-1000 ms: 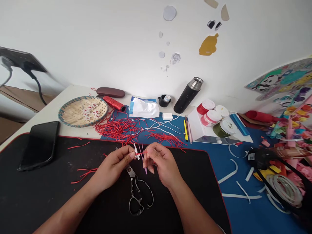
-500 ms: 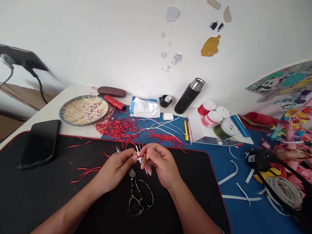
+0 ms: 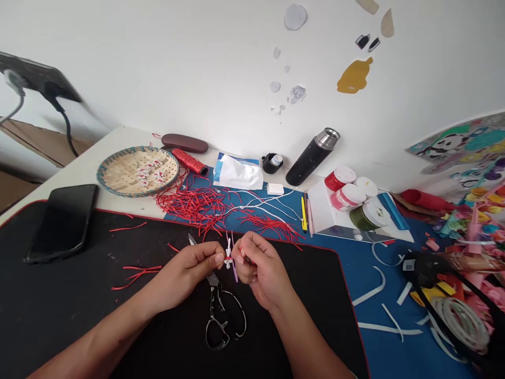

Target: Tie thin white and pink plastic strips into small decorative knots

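Note:
My left hand (image 3: 199, 268) pinches a small white cord piece (image 3: 228, 251) with a red cord knotted round its middle. Close to its right, my right hand (image 3: 258, 266) is closed, thumb against curled fingers, on a red cord (image 3: 241, 253) that shows only as a bit of red between them. A thin purple stick-like tool (image 3: 235, 271) pokes out by the right fingers; its kind is unclear. Beneath the hands lie black-handled scissors (image 3: 215, 316) on the black mat (image 3: 158, 342), blades partly hidden by my left hand.
Behind the hands are a pile of red cords (image 3: 193, 208), white cords (image 3: 260, 202) and a red spool (image 3: 189, 161). A woven basket (image 3: 114, 173) with small red-white pieces stands left, above a phone (image 3: 63, 223). Rightward are a flask (image 3: 311, 158), paint jars (image 3: 347, 197) and white strips (image 3: 389, 329).
My right fingers have curled in tighter, and the red cord earlier visible between the hands is mostly hidden. My left hand keeps its pinch. The camera view has shifted slightly.

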`<state>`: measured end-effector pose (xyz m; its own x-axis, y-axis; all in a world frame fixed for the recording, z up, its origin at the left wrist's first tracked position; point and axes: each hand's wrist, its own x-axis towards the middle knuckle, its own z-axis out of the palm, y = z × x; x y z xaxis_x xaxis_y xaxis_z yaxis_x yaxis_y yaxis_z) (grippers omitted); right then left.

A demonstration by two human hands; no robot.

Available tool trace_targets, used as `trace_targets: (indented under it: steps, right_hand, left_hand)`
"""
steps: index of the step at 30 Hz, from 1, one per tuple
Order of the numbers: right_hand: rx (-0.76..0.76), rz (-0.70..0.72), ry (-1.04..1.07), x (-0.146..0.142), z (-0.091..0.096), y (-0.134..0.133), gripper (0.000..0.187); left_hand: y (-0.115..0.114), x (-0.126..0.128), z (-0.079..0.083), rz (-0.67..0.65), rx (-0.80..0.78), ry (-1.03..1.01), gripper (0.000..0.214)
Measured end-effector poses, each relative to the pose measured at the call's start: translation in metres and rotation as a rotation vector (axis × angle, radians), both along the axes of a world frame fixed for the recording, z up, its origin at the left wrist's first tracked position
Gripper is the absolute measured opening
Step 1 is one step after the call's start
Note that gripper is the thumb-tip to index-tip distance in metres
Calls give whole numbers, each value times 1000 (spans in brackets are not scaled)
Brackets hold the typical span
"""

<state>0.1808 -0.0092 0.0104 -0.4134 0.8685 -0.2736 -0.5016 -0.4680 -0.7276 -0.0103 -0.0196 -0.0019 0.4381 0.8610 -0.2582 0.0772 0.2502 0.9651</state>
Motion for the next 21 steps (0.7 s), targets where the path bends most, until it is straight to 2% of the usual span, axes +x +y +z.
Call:
trace_targets:
  steps: [5, 11, 21]
  right_hand:
    - [-11, 21, -7, 1, 1, 0, 46]
    - [-29, 35, 14, 2, 1, 0, 45]
    - [-29, 60, 41, 4, 4, 0, 43]
  left_hand:
    - [1, 1, -2, 11, -197, -205, 48]
    - [1, 0, -9, 35, -306, -337, 46]
    - [2, 0, -6, 47, -417, -452, 45]
